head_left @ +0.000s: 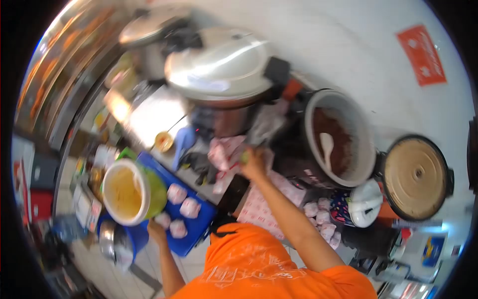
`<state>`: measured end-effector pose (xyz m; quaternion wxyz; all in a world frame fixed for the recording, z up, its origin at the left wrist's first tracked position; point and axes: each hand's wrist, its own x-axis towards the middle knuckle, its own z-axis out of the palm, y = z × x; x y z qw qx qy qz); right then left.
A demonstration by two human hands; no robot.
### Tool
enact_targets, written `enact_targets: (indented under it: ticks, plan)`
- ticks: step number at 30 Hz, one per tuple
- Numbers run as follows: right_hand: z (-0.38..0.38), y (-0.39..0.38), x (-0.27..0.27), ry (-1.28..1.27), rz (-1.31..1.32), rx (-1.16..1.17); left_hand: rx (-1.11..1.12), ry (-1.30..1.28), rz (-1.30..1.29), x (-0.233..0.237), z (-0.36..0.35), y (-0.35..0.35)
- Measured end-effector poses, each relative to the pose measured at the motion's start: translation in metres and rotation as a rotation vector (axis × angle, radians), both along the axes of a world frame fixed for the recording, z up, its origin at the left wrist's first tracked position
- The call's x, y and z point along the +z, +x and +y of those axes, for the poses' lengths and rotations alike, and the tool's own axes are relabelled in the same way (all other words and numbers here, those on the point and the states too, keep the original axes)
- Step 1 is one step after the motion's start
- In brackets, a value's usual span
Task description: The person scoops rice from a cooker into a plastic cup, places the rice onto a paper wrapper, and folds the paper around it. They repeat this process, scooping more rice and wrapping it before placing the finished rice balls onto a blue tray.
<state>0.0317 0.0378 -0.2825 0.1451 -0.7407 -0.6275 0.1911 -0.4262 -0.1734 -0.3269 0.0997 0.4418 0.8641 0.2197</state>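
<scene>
My right hand [255,163] reaches over the counter, its fingers closed with a small green thing [244,157] at their tips, blurred. Just beyond it lies crumpled pink printed paper [222,153]. Below the forearm, flat sheets of pink printed wrapping paper [264,214] are spread out. My left hand [156,231] is low at the left, right by the base of a green bucket with a white rim [143,197] and the edge of a blue tray [191,234]; its fingers are mostly hidden. Several pink wrapped bundles [189,208] sit on the tray beside the bucket, which holds yellowish liquid.
A large lidded cooker [219,74] stands ahead. To the right, an uncovered pot [311,144] holds reddish-brown food and a white paddle [326,149]; its round lid [416,177] hangs beside it. More wrapped bundles [322,218] lie below. Glass shelving [64,74] is at far left.
</scene>
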Motion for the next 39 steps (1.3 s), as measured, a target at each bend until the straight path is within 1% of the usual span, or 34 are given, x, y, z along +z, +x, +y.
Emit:
enact_targets:
  ticks: [1, 2, 3, 4, 6, 7, 9, 11, 13, 15, 16, 17, 18, 19, 20, 21, 22, 23, 24, 25, 26, 27, 28, 29, 31, 32, 33, 34, 35, 37, 38, 39]
  plan:
    - [0.006, -0.005, 0.008, -0.143, 0.036, -0.039, 0.028, -0.013, -0.075, 0.007, 0.001, 0.002]
    - [0.009, -0.007, 0.008, -0.189, -0.039, -0.010, -0.015, 0.054, 0.119, -0.055, -0.017, -0.034]
    - [0.010, -0.006, 0.005, -0.245, -0.108, 0.026, 0.234, 0.221, -0.179, -0.025, -0.018, -0.016]
    - [0.007, -0.001, 0.007, -0.237, -0.113, -0.015, 0.383, 0.314, -0.011, -0.021, -0.018, -0.007]
    - [-0.002, 0.006, 0.013, -0.137, -0.021, -0.001, 0.232, 0.501, 0.089, 0.048, -0.010, 0.049]
    - [-0.006, 0.012, 0.018, -0.126, -0.029, -0.016, 0.221, 0.512, 0.076, 0.075, -0.007, 0.076]
    - [-0.025, 0.015, 0.030, 0.120, 0.474, -0.002, -0.069, 0.379, -0.394, 0.108, -0.006, 0.124]
    - [-0.055, 0.005, 0.057, -0.128, 1.118, 0.058, -0.241, 0.420, -0.758, 0.113, 0.019, 0.177]
    - [-0.094, -0.010, 0.105, -0.256, 1.411, 0.207, -0.130, 0.274, -1.483, 0.136, 0.054, 0.232]
    - [-0.123, -0.016, 0.141, -0.215, 1.207, 0.353, -0.050, -0.081, -2.253, 0.149, 0.080, 0.258]
    - [-0.126, -0.010, 0.157, -0.210, 1.196, 0.340, -0.180, -0.229, -2.377, 0.170, 0.089, 0.274]
    - [-0.129, -0.001, 0.173, -0.096, 0.954, 0.480, -0.188, -0.247, -2.385, 0.167, 0.092, 0.278]
    - [-0.129, 0.010, 0.191, 0.013, 0.706, 0.610, -0.432, -0.348, -2.213, 0.160, 0.096, 0.281]
    - [-0.127, 0.029, 0.216, -0.069, 0.712, 0.664, -0.659, -0.437, -2.017, 0.157, 0.101, 0.283]
    - [-0.121, 0.056, 0.244, -0.150, 0.724, 0.717, -0.715, -0.499, -1.910, 0.162, 0.105, 0.283]
    - [-0.116, 0.084, 0.269, -0.311, 0.662, 0.666, -0.725, -0.516, -1.902, 0.166, 0.107, 0.286]
    - [-0.108, 0.113, 0.294, -0.468, 0.600, 0.613, -0.782, -0.558, -1.821, 0.169, 0.108, 0.289]
    - [-0.095, 0.137, 0.325, -0.500, 0.571, 0.478, -0.841, -0.600, -1.737, 0.171, 0.110, 0.289]
    - [-0.085, 0.162, 0.336, -0.394, 0.574, 0.351, -1.057, -0.530, -1.613, 0.156, 0.111, 0.289]
    - [-0.067, 0.181, 0.343, -0.324, 0.427, 0.231, -1.113, -0.483, -1.577, 0.162, 0.110, 0.293]
    - [-0.050, 0.208, 0.321, -0.280, 0.403, 0.033, -1.037, -0.553, -1.536, 0.173, 0.111, 0.297]
    - [-0.031, 0.236, 0.305, -0.246, 0.180, 0.146, -0.960, -0.620, -1.486, 0.182, 0.112, 0.297]
    - [-0.015, 0.261, 0.277, -0.530, -0.022, 0.177, -0.971, -0.575, -1.435, 0.177, 0.114, 0.296]
    - [-0.005, 0.273, 0.251, -0.511, -0.012, 0.157, -0.980, -0.528, -1.392, 0.168, 0.115, 0.296]
    - [0.009, 0.294, 0.208, -1.037, -0.133, 0.353, -0.976, -0.497, -1.395, 0.155, 0.111, 0.291]
    - [0.014, 0.302, 0.186, -1.032, -0.140, 0.348, -0.957, -0.365, -1.350, 0.150, 0.108, 0.289]
    - [0.016, 0.309, 0.166, -1.159, -0.151, 0.379, -0.928, -0.229, -1.307, 0.146, 0.106, 0.291]
    - [0.020, 0.307, 0.163, -1.289, -0.160, 0.413, -1.043, -0.022, -1.408, 0.145, 0.106, 0.294]
    - [0.023, 0.308, 0.162, -1.289, -0.167, 0.417, -1.038, -0.015, -1.410, 0.143, 0.107, 0.291]
    - [0.020, 0.299, 0.171, -1.266, -0.080, 0.125, -1.007, -0.208, -1.419, 0.147, 0.111, 0.277]
    - [0.020, 0.303, 0.170, -1.271, -0.074, 0.121, -1.179, -0.191, -1.301, 0.149, 0.116, 0.268]
    - [0.020, 0.311, 0.169, -1.163, -0.020, 0.113, -1.178, -0.204, -1.303, 0.150, 0.114, 0.265]
